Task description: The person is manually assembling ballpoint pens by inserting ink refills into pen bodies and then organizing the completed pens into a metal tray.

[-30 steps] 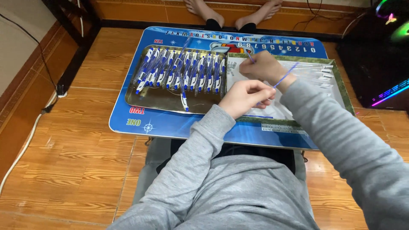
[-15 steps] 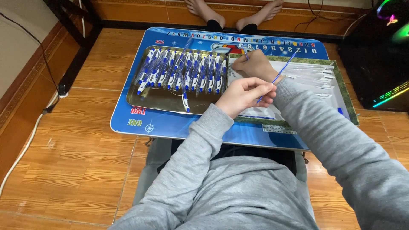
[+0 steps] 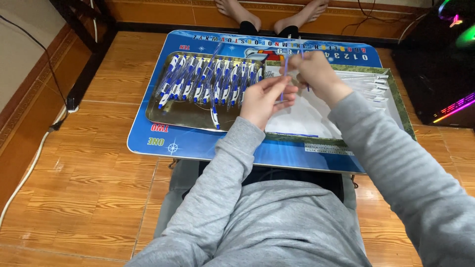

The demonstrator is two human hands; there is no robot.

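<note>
Left hand (image 3: 264, 101) and right hand (image 3: 316, 71) raised together over the blue tabletop (image 3: 198, 143). Each grip pinching a thin blue pen refill (image 3: 283, 81), held upright between them. Just left, blue-and-white pens (image 3: 208, 81) lined up in a metal tray (image 3: 168, 116). White sheet (image 3: 307, 116) underneath.

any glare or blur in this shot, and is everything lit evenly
Head view: the metal tray carries soft reflections; the hands, left hand and right hand, are slightly soft, so the thin blue stick between them looks faint; the top right corner is dark apart from the bright coloured lights; the wooden floor is evenly lit.
</note>
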